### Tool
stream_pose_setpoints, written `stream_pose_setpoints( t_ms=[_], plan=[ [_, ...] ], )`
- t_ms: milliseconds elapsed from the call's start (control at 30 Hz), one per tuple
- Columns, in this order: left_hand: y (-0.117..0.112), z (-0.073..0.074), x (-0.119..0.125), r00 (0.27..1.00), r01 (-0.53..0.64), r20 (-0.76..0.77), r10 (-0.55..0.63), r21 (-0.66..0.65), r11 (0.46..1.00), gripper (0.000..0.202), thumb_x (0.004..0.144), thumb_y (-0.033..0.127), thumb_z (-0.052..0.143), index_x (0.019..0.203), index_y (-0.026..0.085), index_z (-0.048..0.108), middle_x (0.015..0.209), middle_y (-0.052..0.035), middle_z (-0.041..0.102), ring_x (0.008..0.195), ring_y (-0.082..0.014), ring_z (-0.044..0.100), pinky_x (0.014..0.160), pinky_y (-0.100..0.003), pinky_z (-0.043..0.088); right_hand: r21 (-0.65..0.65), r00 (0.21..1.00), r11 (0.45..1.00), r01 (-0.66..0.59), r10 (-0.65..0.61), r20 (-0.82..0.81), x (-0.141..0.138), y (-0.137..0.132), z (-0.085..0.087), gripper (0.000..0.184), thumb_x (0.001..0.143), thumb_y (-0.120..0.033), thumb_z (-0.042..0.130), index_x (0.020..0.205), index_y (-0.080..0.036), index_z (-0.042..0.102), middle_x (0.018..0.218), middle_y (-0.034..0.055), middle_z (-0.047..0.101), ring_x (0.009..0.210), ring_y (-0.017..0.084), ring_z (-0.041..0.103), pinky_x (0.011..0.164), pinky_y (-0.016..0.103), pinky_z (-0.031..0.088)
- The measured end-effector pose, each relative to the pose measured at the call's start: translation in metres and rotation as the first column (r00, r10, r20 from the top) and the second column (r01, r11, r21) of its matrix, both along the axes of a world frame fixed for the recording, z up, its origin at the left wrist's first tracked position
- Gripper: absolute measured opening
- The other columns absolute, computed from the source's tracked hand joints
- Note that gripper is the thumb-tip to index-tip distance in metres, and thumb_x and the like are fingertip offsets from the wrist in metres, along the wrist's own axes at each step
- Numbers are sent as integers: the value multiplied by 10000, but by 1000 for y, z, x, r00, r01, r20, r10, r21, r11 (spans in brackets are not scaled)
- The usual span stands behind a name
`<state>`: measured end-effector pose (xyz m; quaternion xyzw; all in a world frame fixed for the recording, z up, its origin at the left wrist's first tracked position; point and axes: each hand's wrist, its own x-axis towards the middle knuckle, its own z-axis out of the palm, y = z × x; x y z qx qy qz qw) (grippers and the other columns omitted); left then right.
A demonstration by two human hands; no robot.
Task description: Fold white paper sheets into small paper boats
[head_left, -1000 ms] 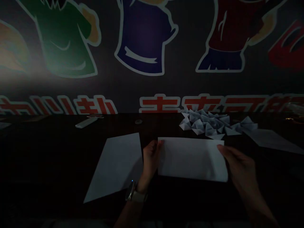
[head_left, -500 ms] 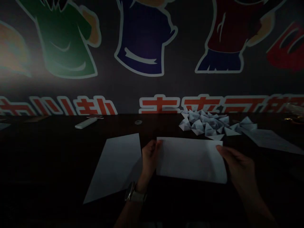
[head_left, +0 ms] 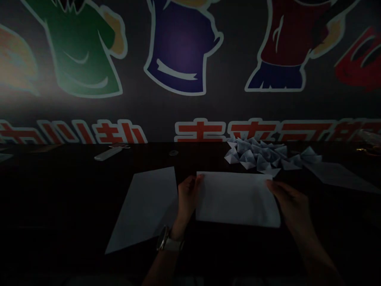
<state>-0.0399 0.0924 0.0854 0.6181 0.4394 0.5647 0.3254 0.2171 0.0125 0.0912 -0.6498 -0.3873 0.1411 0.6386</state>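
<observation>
A white sheet of paper [head_left: 235, 200] is stretched between my two hands above the dark table. My left hand [head_left: 188, 198], with a watch on its wrist, pinches the sheet's upper left edge. At the upper right corner, my right hand [head_left: 291, 202] grips the sheet between thumb and fingers, and its right side curls slightly. Another white sheet [head_left: 145, 206] lies flat on the table just left of my left hand. Beyond the held sheet sits a pile of folded white paper boats [head_left: 256, 153].
Right of the pile lies a further paper sheet [head_left: 342, 176]. A white oblong object [head_left: 108, 153] rests at the back left, and a small round item [head_left: 173, 153] lies near the back middle. Behind the dark table [head_left: 59, 206] stands a wall with cartoon figures [head_left: 181, 47].
My right hand has moved a little to the left with its end of the sheet, which now looks slightly narrower. My left hand has stayed in place.
</observation>
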Motion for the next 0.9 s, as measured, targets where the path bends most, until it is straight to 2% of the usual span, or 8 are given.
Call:
stream_pose_setpoints(
  t_ms=[133,267,400,500,600,700,800,900],
  plan=[
    [11,-7,-5,928,-111,-358,106,8,994,373,854,436,469,637,151,573,559,18,512,534,-99,473,502,-196,289,-51,984,997,-66,73,162,13,29,-23,373,645,-515,652,765,-165,700,695,42,699,670,209,635,577,275,477],
    [21,-18,-9,678,-294,-711,186,-30,955,270,854,410,513,774,189,647,749,-34,656,697,-168,606,558,-229,327,-180,909,967,-178,232,347,22,69,-55,348,679,-509,578,703,-179,685,681,58,701,665,228,646,620,308,478],
    [32,-34,-9,535,-260,-841,83,-70,963,210,861,343,531,919,180,650,946,-74,674,885,-209,623,668,-255,392,-349,776,914,-207,371,510,21,95,-79,267,736,-395,499,714,-195,674,771,65,711,756,228,659,692,313,471],
    [37,-44,-8,499,-193,-866,17,-92,977,192,856,274,542,988,163,628,994,-73,666,938,-206,609,746,-259,404,-377,749,906,-195,385,539,17,100,-90,215,738,-330,510,794,-192,665,810,60,704,776,208,657,698,290,467],
    [37,-47,-6,450,-179,-893,-1,-92,980,376,865,236,525,1222,125,489,1074,-106,638,995,-210,589,810,-270,403,-410,712,894,-184,408,571,14,100,-94,251,761,-270,502,959,-182,630,811,42,687,736,180,644,675,272,459],
    [35,-42,-3,358,-189,-933,-28,-102,977,532,880,245,492,1357,97,308,1128,-147,604,1045,-237,562,852,-310,403,-473,621,864,-174,469,628,14,99,-93,232,807,-226,466,964,-196,634,865,36,681,785,164,631,717,264,444],
    [34,-34,0,267,-108,-964,4,-26,994,440,879,181,449,1312,144,380,1224,-148,534,1142,-255,485,920,-363,372,-489,581,859,-154,479,658,14,96,-86,208,822,-231,478,883,-200,674,924,59,664,880,183,609,773,278,424],
    [33,-26,6,202,62,-979,-6,7,998,344,866,100,403,1174,190,524,1241,-113,514,1140,-227,478,929,-350,372,-492,446,868,-67,467,764,11,89,-74,217,833,-259,491,843,-202,699,921,84,632,909,214,579,763,299,417]
  ],
)
